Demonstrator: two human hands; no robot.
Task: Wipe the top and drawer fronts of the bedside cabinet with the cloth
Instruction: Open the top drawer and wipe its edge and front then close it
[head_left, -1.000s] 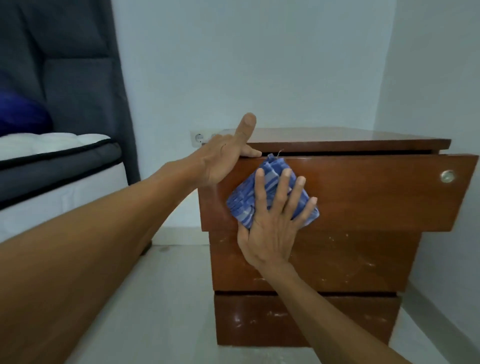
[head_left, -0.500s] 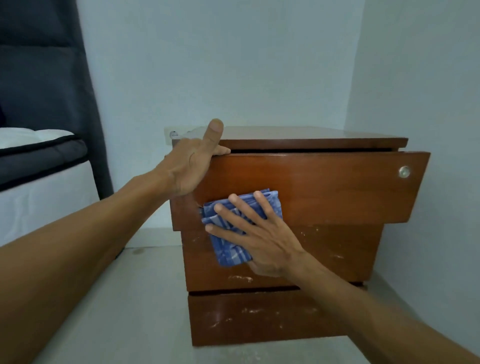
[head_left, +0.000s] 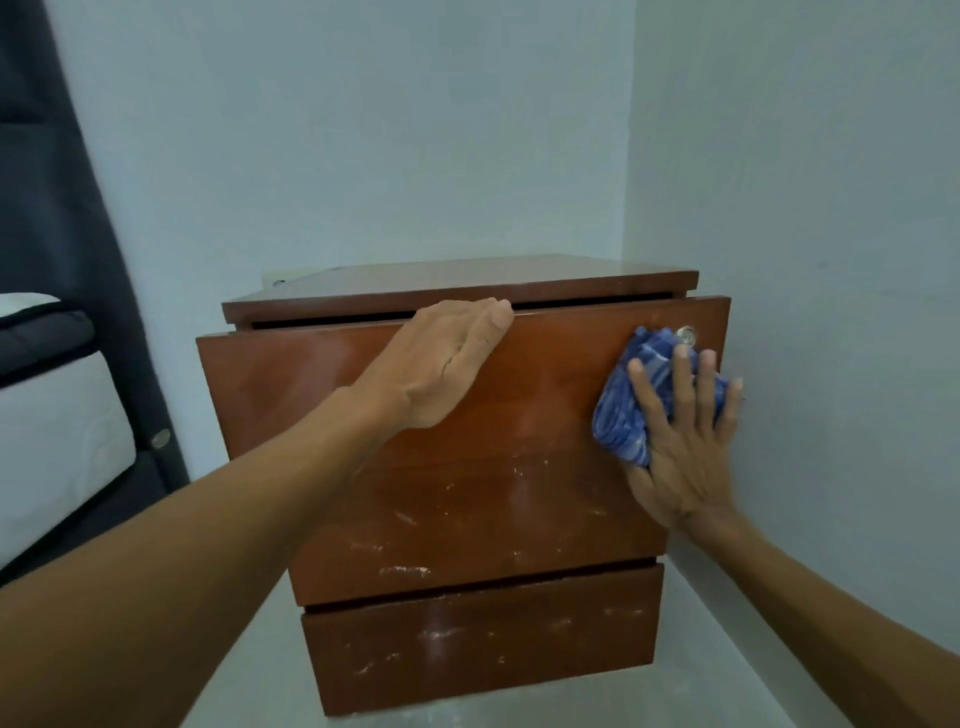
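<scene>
A brown wooden bedside cabinet (head_left: 311, 384) with three drawer fronts stands in the room's corner. Its top drawer sticks out a little, with a dark gap under the cabinet top (head_left: 467, 280). My left hand (head_left: 441, 358) lies over the top drawer's upper edge near the middle, fingers hooked into the gap. My right hand (head_left: 680, 441) presses a folded blue-and-white striped cloth (head_left: 628, 410) flat against the right end of the top drawer front, just below a round metal lock (head_left: 685, 335). White scuffs mark the middle drawer front (head_left: 467, 525) and the bottom drawer front (head_left: 467, 644).
A bed with a dark padded headboard (head_left: 57, 260) and white mattress (head_left: 47, 441) stands at the left. Pale walls meet behind the cabinet, and the right wall (head_left: 805, 312) is close beside it. The floor (head_left: 249, 665) is light grey.
My right hand has slid the cloth from the lower left of the top drawer front to its right end. My left hand shifted along the drawer's top edge from the left corner to the middle.
</scene>
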